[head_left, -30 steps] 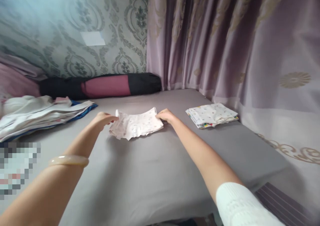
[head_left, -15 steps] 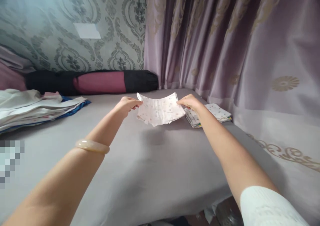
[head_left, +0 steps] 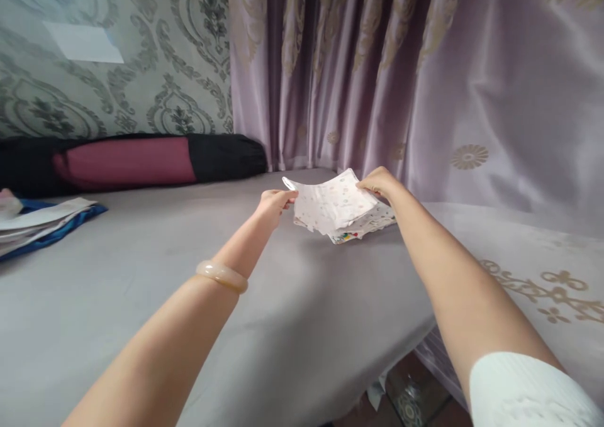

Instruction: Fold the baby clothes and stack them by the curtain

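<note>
The left hand [head_left: 277,204] and right hand [head_left: 380,182] each pinch an edge of a patterned white cloth [head_left: 333,200], apparently folded already, over a stack of folded cloths [head_left: 379,217] on the bed [head_left: 155,244]. It is not laid flat there; more clothes [head_left: 42,224] lie well apart, at left.

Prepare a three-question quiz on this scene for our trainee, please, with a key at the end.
1. True or false: the left hand and the right hand both hold the white printed cloth.
2. Choose one: the pale bangle circles which arm? A) right B) left C) both
3. Fill in: the long black bundle at the far edge of the grey sheet has a middle section coloured ____.

Key: 1. True. 2. B. 3. Maroon.
</note>
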Demonstrator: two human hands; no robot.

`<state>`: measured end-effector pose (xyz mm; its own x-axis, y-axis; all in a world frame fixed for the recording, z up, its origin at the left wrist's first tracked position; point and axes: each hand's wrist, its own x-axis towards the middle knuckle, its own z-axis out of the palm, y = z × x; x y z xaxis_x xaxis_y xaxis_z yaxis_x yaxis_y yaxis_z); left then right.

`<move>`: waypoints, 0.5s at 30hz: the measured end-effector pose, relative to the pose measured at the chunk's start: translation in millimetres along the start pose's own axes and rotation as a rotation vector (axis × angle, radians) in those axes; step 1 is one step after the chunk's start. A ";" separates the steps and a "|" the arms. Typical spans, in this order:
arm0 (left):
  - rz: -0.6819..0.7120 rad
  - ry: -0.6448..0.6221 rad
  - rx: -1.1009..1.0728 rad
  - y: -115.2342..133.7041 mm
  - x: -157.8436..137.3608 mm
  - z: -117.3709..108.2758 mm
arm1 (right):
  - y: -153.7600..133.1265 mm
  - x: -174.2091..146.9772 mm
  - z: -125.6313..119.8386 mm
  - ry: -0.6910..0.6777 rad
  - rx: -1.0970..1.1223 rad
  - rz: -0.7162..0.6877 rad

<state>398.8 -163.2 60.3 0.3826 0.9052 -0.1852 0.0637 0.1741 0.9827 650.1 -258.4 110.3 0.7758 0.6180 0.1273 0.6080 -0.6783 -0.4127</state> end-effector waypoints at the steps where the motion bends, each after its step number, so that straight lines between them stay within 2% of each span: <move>1: -0.004 -0.017 -0.031 -1.7 1.1 8.4 | 4.9 4.8 -3.4 0.005 -0.030 0.012; 6: 0.001 -0.093 -0.154 -10.7 3.9 45.1 | 23.3 22.9 -18.1 0.019 -0.170 0.099; 15: -0.091 -0.139 -0.279 -34.6 10.9 91.7 | 45.6 35.1 -27.6 0.144 -0.318 0.105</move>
<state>485.3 -194.9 25.2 0.5104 0.8226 -0.2504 -0.1441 0.3689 0.9182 709.7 -278.6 120.9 0.8389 0.4913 0.2344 0.5281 -0.8388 -0.1320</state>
